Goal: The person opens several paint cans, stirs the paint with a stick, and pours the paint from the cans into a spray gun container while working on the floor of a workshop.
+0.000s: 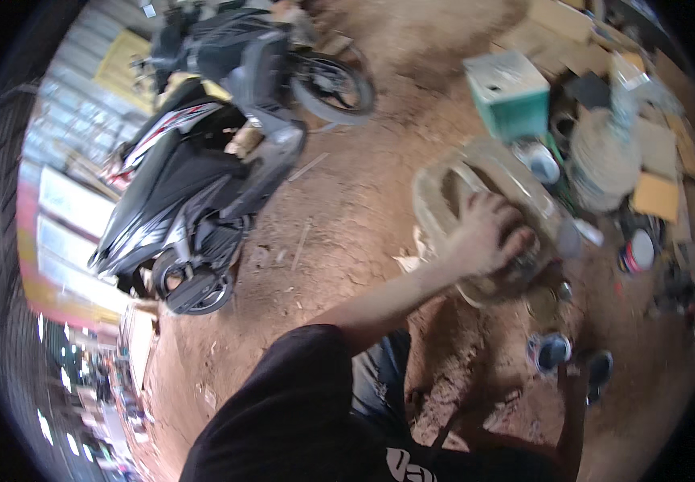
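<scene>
Tan, dusty plastic meets the left hand [488, 233]: its fingers are curled and clamped on the handle of the jug [496, 173], which stands on the ground at about two o'clock from the middle of the view. The jug's wall is too dirty to show what it holds.

At five o'clock from the jug, the right hand [574, 376] is beside two open tins, one with a pale, marked side [549, 353] and one darker [599, 369]. Both look bluish-grey inside. That hand is small and blurred, so I cannot tell whether its fingers are apart, together or gripping a rim.

Around the jug, a green box [511, 100] with a whitish lid sits at twelve o'clock, a silvery can [538, 159] at one and a dusty bucket [605, 165] at two, a clear bottle [625, 100] above it. Near three o'clock lies a white-topped tub [638, 251] with a red-and-blue label, its print too small to read.

Farther out, a scooter [219, 189] stands at nine o'clock. White print [409, 466] marks the black shirt [283, 402] at six.
</scene>
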`<state>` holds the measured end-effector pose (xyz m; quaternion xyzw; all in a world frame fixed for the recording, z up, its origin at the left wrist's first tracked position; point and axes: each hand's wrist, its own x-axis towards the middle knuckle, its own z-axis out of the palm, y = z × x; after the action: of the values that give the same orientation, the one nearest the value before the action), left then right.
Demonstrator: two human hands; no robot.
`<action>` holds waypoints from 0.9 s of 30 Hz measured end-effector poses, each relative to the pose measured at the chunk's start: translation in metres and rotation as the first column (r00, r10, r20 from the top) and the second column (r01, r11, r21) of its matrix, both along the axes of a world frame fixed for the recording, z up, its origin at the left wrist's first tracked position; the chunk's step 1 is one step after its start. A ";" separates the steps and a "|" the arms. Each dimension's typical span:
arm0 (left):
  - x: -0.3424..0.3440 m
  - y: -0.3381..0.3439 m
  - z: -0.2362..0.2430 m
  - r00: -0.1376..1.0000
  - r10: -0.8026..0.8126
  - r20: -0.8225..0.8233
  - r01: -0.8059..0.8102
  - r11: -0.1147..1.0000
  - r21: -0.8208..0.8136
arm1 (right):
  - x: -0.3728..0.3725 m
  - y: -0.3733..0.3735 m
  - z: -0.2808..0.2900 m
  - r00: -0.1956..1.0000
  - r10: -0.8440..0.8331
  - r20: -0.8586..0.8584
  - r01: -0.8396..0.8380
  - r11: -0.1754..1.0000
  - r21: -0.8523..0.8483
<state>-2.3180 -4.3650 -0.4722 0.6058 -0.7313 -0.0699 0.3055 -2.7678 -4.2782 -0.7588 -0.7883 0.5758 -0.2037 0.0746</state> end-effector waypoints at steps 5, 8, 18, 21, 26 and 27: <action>0.003 -0.008 -0.013 1.000 0.028 0.014 -0.027 1.000 -0.010 | 0.019 0.005 0.021 0.716 -0.243 0.655 -0.048 0.918 0.393; 0.002 -0.012 -0.018 0.997 -0.034 0.062 0.037 0.998 -0.042 | 0.024 0.013 0.034 0.840 -0.106 0.532 -0.114 0.924 0.365; -0.008 -0.009 -0.007 0.995 -0.031 0.091 0.028 0.999 0.037 | 0.040 0.002 0.072 0.855 -0.180 0.487 -0.048 0.906 0.420; -0.009 -0.009 -0.006 0.996 -0.024 0.084 0.021 0.999 0.042 | 0.038 0.003 0.073 0.916 -0.287 0.279 0.060 0.788 0.613; -0.010 -0.008 -0.006 0.996 -0.020 0.086 0.017 0.999 0.038 | 0.042 -0.004 0.066 0.867 -0.236 0.438 0.118 0.953 0.280; -0.010 -0.008 -0.006 0.996 -0.013 0.094 0.009 0.999 0.036 | 0.043 -0.005 0.066 0.855 -0.197 0.480 0.061 0.957 0.283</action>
<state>-2.3283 -4.3734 -0.4778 0.6097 -0.7468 -0.0559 0.2597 -2.7252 -4.2836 -0.6929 -0.6505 0.6097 -0.3302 0.3099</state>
